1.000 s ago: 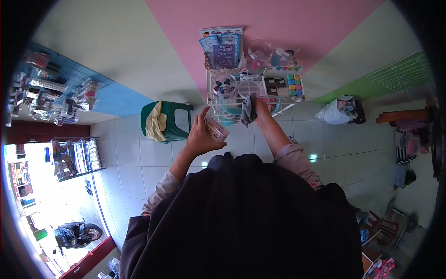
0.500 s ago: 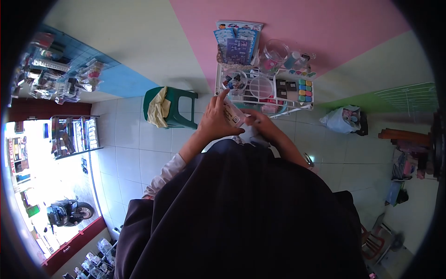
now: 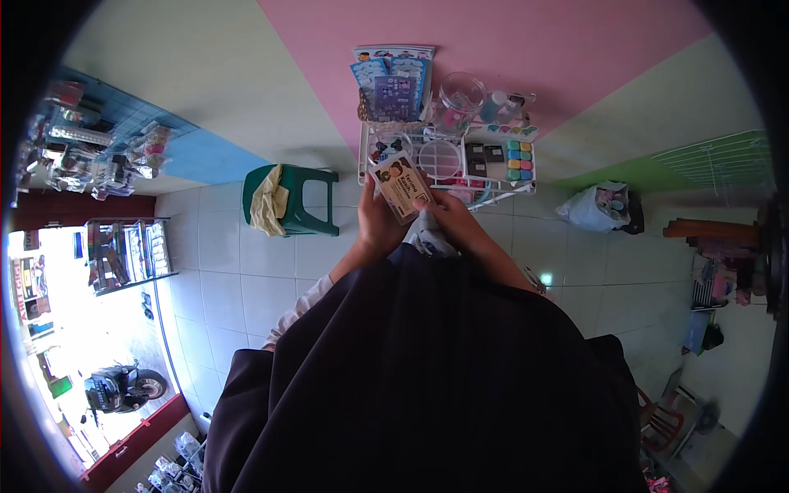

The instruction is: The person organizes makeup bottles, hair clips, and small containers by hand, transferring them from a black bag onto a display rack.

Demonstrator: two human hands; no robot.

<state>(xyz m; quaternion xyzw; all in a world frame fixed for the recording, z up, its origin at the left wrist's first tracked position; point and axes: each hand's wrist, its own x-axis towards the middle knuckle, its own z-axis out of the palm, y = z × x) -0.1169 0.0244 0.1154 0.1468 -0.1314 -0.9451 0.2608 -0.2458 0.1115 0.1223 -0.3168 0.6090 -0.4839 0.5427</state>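
A tan printed card, or a pack of such cards (image 3: 396, 185), faces up between my hands, with "Terima Kasih" and a small cartoon figure on it. My left hand (image 3: 378, 222) is closed along its left and lower edge. My right hand (image 3: 450, 215) pinches its right edge, thumb on the front. Just beyond the card stands a white rack (image 3: 364, 156) with round clear containers (image 3: 440, 156) and small dark boxes (image 3: 493, 154). Something grey and white (image 3: 429, 238) shows below my right hand; I cannot make out what it is.
A green stool (image 3: 308, 215) with a cream cloth (image 3: 269, 201) stands to the left. Upright booklets (image 3: 394, 94) and a clear jar (image 3: 460, 99) top the rack. A filled plastic bag (image 3: 596, 209) lies to the right. Far left, a motorbike (image 3: 119, 388) is by the doorway.
The card has turned from a steep angle to face me, its print now readable. My left hand has moved from over it to its lower left side. The view has shifted slightly.
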